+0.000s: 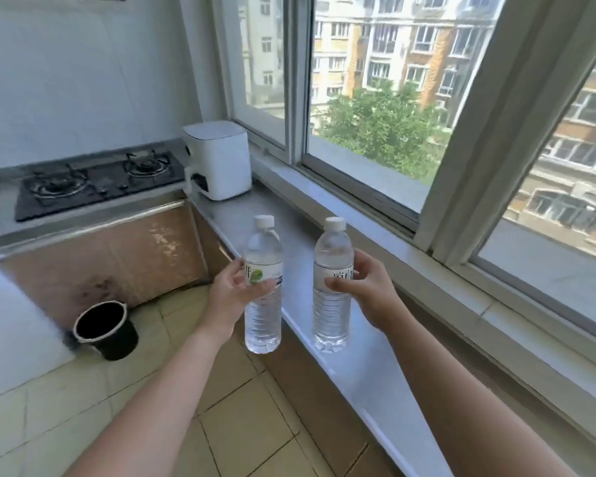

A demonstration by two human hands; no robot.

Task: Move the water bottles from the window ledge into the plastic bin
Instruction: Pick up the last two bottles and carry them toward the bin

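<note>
Both hands are holding one bottle each, so both go in one trip. Left hand (229,290) is wrapping its grip around the label band of the left water bottle (263,287), thumb in front and fingers behind; that bottle is upright and hanging clear of the window ledge (324,235), out over the floor (221,407). Right hand (369,290) is gripping the right water bottle (331,287) at mid-body, also upright; its base is sitting at or just above the ledge edge, cannot tell if lifted. Mid-body grips are probably keeping the full bottles balanced.

No plastic bin is showing. A black pot (105,330) is sitting on the floor at 8 o'clock from the bottles, a white appliance (217,163) on the worktop at 12 o'clock, a gas hob (97,182) at 10 o'clock.

Next is probably turning away to find the bin.
</note>
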